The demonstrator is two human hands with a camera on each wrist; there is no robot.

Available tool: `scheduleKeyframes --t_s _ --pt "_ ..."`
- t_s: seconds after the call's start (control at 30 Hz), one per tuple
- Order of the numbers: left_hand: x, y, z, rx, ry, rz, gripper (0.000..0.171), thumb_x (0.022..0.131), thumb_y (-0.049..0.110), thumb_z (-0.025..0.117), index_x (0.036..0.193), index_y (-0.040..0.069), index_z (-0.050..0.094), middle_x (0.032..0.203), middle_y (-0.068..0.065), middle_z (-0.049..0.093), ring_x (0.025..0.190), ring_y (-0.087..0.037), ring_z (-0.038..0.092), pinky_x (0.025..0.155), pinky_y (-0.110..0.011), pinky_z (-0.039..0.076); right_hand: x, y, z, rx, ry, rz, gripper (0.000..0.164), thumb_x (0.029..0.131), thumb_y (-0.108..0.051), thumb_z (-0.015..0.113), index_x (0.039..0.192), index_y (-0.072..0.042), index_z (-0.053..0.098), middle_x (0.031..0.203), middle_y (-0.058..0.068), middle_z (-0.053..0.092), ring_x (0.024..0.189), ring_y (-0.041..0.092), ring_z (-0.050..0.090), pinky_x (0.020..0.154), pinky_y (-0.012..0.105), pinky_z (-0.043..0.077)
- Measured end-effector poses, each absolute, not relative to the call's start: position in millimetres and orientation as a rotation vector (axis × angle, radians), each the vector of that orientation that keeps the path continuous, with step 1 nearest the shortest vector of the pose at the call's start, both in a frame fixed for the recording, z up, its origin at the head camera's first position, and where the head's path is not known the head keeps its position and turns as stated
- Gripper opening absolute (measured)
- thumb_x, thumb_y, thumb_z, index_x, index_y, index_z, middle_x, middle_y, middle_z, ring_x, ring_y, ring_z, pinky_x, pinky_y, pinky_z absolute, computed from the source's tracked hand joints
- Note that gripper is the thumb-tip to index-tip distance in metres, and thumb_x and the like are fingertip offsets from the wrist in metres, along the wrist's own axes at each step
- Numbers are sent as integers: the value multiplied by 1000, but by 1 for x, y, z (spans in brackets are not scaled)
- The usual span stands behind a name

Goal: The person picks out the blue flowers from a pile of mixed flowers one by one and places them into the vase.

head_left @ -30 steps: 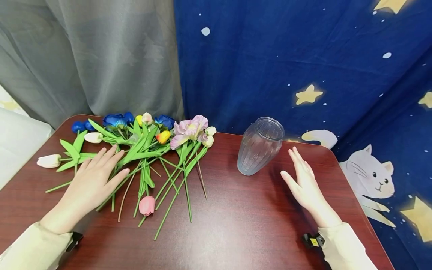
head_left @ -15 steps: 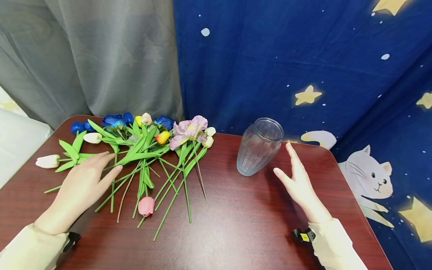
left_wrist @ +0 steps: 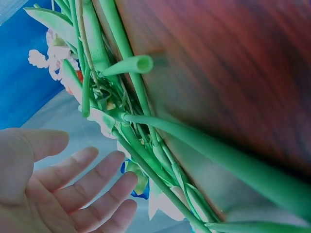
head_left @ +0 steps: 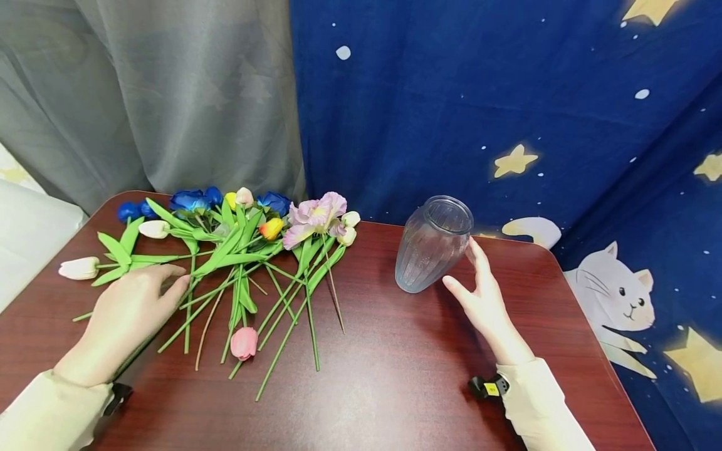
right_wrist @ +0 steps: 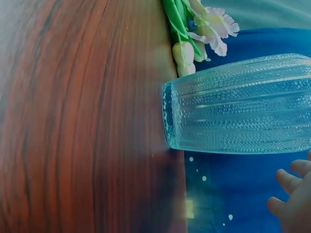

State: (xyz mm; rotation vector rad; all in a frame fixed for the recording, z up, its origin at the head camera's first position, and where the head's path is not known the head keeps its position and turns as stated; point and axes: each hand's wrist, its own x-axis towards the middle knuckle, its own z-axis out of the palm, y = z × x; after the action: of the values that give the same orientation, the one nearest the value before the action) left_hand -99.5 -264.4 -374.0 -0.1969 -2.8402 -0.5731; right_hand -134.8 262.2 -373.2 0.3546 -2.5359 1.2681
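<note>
A clear ribbed glass vase stands upright toward the back of the table, right of centre. Just to its right is my right hand, fingers extended; in the right wrist view a gap shows between the fingertips and the glass. Artificial flowers lie heaped on the left: white tulips, blue roses, a purple flower and a pink tulip. Over the stems at the left hovers my left hand; its fingers are loosely bent with nothing between them, near a green stem.
Everything lies on a dark red wooden table. A grey curtain and a blue star-patterned curtain hang behind its far edge. Something white is beyond the left edge.
My right hand has moved left, closer to the vase. My left hand has drawn back slightly toward me and lowered, its fingers bending more. Flowers and vase stay put.
</note>
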Motion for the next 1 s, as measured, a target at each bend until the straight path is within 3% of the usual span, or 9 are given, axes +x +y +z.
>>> scheduleKeyframes --t_s 0.3,0.47,0.67,0.8,1.0 --pt "-105 -276 -375 -142 -2834 -556 23 91 20 62 103 1 69 96 -23 67 79 -45 61 62 -59 43 -125 235 -353 311 -2450 1449 82 84 4 67 148 5 17 149 26 27 134 39 31 110 51 19" --pt "-112 -282 -371 -112 -2865 -596 29 92 24 60 105 -1 68 98 -27 65 79 -47 60 64 -60 42 -125 228 -353 272 -2434 1471 80 85 4 67 148 5 19 148 25 30 133 36 35 109 49 24" --pt "-127 -283 -363 -111 -2883 -608 30 93 26 58 104 -1 68 97 -24 66 75 -39 60 63 -57 43 -126 226 -358 272 -2389 1486 76 85 4 67 147 5 23 145 26 35 128 37 41 106 48 28" --pt "-139 -280 -354 -103 -2872 -634 31 93 27 58 105 0 68 99 -23 65 80 -41 59 65 -57 42 -126 226 -361 283 -2361 1488 74 85 6 67 146 6 25 143 28 37 126 37 43 105 49 31" --pt "-151 -276 -342 -93 -2828 -677 28 94 26 55 101 3 69 92 -18 66 74 -33 58 66 -53 43 -126 226 -362 279 -2340 1510 72 85 6 66 145 7 26 140 29 40 121 39 47 103 51 32"
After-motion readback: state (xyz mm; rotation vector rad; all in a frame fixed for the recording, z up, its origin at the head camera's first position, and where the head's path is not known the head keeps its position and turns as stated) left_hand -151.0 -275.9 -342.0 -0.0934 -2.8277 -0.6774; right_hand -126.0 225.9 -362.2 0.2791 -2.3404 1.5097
